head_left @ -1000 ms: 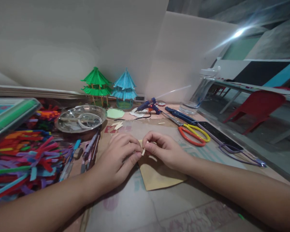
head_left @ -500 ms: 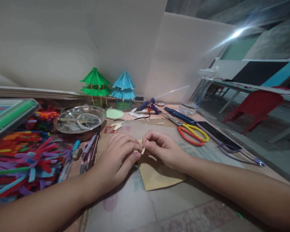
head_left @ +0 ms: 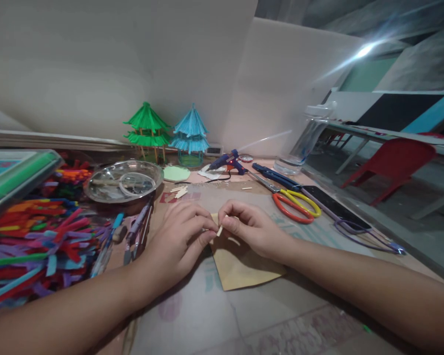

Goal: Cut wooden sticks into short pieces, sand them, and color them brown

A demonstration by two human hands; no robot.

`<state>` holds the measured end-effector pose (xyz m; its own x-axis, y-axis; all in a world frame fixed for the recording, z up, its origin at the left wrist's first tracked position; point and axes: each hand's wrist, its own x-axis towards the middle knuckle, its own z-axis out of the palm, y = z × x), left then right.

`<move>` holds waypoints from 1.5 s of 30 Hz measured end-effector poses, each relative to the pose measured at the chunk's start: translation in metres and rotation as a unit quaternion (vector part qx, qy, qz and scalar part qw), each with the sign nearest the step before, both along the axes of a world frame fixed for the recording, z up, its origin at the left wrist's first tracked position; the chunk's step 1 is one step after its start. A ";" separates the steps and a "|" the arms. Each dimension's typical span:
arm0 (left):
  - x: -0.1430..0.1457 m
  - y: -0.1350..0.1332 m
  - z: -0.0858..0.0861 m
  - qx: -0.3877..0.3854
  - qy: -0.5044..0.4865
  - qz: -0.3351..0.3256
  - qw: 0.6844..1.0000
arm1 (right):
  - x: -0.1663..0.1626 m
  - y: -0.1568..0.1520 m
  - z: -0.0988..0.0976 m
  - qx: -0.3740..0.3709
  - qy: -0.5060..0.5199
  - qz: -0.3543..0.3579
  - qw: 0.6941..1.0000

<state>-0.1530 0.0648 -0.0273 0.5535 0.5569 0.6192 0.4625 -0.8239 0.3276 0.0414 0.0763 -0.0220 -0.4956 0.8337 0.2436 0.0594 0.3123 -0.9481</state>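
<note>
Over a tan paper sheet (head_left: 244, 268), my right hand (head_left: 249, 229) pinches a short pale wooden stick (head_left: 219, 230) between thumb and fingers. My left hand (head_left: 185, 234) is closed too, its thumb and fingertips drawn together at the stick's left side. The sheet lies under both hands, and its upper part is partly hidden by them. Beyond my left hand lies a small pile of cut stick pieces (head_left: 179, 191). One more stick piece (head_left: 246, 188) lies apart, past my right hand.
Scissors (head_left: 292, 207), a utility knife (head_left: 276, 176) and a phone (head_left: 335, 209) lie to the right. A glue gun (head_left: 227, 161) and green (head_left: 147, 128) and blue (head_left: 191, 133) pagoda models stand at the back. Pipe cleaners (head_left: 40, 256) and a metal plate (head_left: 124, 197) fill the left.
My left thumb has moved slightly in toward the stick and its fingers. The right hand holds its pinch, and the view has shifted a little.
</note>
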 end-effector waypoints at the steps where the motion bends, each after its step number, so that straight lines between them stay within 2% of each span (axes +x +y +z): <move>1: 0.000 0.000 0.000 -0.001 -0.001 0.001 1.000 | 0.000 0.000 0.000 0.004 -0.003 -0.001 1.000; 9: 0.002 -0.001 0.003 -0.026 -0.008 0.021 0.999 | -0.001 -0.002 0.001 0.015 -0.031 -0.009 0.999; 15: 0.001 -0.001 0.000 -0.012 -0.004 0.036 0.999 | -0.002 -0.002 0.000 -0.005 -0.036 -0.015 0.999; 20: 0.000 -0.005 0.006 -0.015 -0.020 0.049 0.999 | -0.001 -0.004 0.003 0.079 -0.094 0.013 0.992; 23: -0.002 -0.011 0.011 -0.014 -0.048 0.012 0.999 | 0.000 -0.004 0.003 0.072 -0.082 0.002 0.994; 27: -0.001 -0.014 0.009 0.008 -0.013 -0.064 0.998 | 0.000 -0.001 0.000 0.029 -0.017 -0.042 0.999; 30: 0.002 -0.010 0.003 -0.008 -0.020 -0.024 0.999 | 0.000 0.000 -0.001 0.033 0.005 -0.061 0.998; 34: 0.001 -0.001 -0.002 -0.037 -0.033 0.035 0.998 | 0.001 -0.001 0.000 0.038 0.004 -0.052 0.998; 45: -0.001 -0.002 0.003 -0.040 0.010 -0.008 0.999 | 0.001 -0.002 0.002 0.041 -0.012 -0.030 0.999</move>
